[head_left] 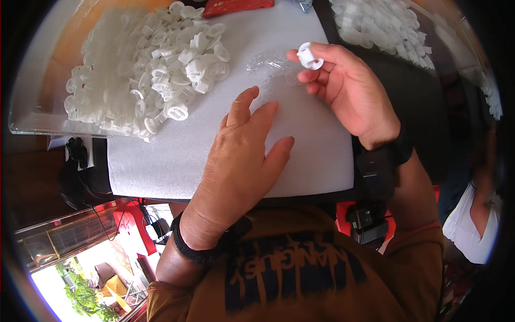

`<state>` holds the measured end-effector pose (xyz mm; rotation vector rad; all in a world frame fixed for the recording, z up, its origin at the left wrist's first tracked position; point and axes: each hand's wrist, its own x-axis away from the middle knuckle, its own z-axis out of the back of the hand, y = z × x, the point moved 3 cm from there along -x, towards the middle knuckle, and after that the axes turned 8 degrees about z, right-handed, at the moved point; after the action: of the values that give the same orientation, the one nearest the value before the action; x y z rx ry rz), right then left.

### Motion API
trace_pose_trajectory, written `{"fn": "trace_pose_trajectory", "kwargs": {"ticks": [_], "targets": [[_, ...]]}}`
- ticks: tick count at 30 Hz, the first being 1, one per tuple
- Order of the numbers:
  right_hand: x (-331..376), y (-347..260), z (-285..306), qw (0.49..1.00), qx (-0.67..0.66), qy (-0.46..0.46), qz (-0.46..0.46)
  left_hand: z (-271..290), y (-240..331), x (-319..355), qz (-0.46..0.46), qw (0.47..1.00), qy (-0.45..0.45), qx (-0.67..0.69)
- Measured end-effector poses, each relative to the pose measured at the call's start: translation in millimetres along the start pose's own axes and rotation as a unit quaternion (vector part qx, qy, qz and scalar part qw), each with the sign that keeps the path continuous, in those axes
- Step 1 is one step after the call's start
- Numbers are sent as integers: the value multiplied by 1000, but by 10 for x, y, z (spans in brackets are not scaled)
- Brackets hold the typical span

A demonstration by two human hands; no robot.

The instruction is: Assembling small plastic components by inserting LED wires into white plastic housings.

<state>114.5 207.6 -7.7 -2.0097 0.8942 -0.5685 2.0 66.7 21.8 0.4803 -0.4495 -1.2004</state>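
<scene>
Between the thumb and fingers of my right hand [354, 91] is a small white plastic part [309, 56] with a round rim, held above the far right of the white foam sheet [155, 166]. My left hand [244, 147] hovers over the middle of the sheet, fingers apart, with nothing in it. Just beyond its fingertips lie several small clear plastic pieces [265, 63]. To the left spreads a big heap of similar white plastic parts [177, 70]; the nearest ones lie close to my left hand but apart from it.
A clear plastic sheet or tray edge [48, 132] runs under the heap at left. A red object [238, 6] lies at the far edge. More white parts [381, 29] are piled at the far right on a dark surface [424, 102]. Black cables [78, 153] hang at left.
</scene>
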Motion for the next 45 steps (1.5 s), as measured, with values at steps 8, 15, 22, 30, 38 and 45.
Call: {"fn": "trace_pose_trajectory", "kwargs": {"ticks": [8,15,22,30,38,45], "targets": [[73,5,-24,1000,-5,-14,-12,-52,70,-90,6,999,12,-40],[41,57,-28,999,13,-29,7,109,-107,298,35,999,21,31],[183,-61,-279,996,-60,-17,-63,163,-310,468,69,992,81,62],[167,3,-343,986,79,-23,-146,87,-245,277,10,986,164,20],[249,30,-347,981,82,-167,-59,-19,-151,159,-89,958,155,-223],[264,28,-351,979,34,-182,-81,-22,-145,142,-77,949,149,-267]]}}
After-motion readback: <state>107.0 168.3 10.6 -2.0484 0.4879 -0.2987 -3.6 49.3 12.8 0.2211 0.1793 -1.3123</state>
